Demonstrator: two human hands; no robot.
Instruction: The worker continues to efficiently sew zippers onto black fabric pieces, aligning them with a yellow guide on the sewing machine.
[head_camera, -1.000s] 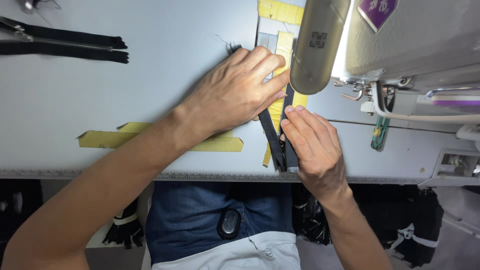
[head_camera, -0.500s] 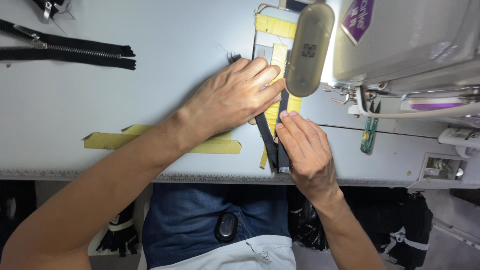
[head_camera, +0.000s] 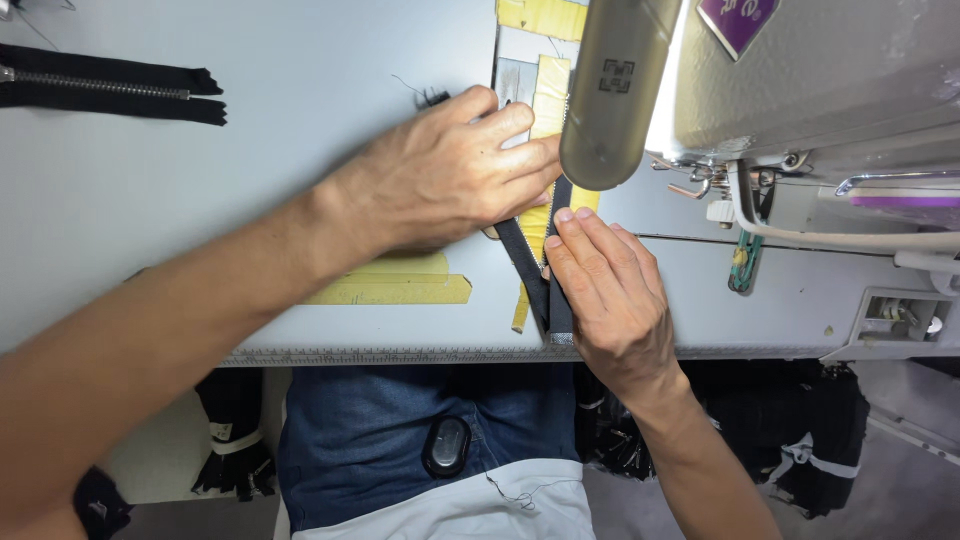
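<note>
Left hand (head_camera: 450, 175): fingers (head_camera: 520, 150) extended flat and close together, palm down, pressing on the dark zipper strip (head_camera: 535, 270) and the yellow tape beneath; nothing is gripped. The fingertips reach just under the rounded front of the sewing machine (head_camera: 760, 90).

Right hand (head_camera: 610, 290): fingers (head_camera: 580, 235) laid flat and straight, released, not clenched, resting on the right edge of the same zipper strip, just beside the left hand's fingertips.

Zipper strip: black, narrow, lying on the desk (head_camera: 250, 200) between the 2 hands. It runs from under the machine head down toward the near desk edge, slightly slanted, with its lower end at that edge. Its upper part is hidden by the left hand and the machine.

Yellow tape (head_camera: 395, 285): 1 long piece stuck flat on the desk below the left wrist; further pieces show under the zipper strip and at the top near the machine.

Second zipper (head_camera: 110, 90): black with metal teeth, lying at the far left of the desk, well apart from both hands.

Desk: pale grey, with a ruler scale along its near edge.

Below the desk: blue jeans (head_camera: 400, 430), a small dark oval device (head_camera: 447, 445) clipped at the waist, dark bundles to either side.
</note>
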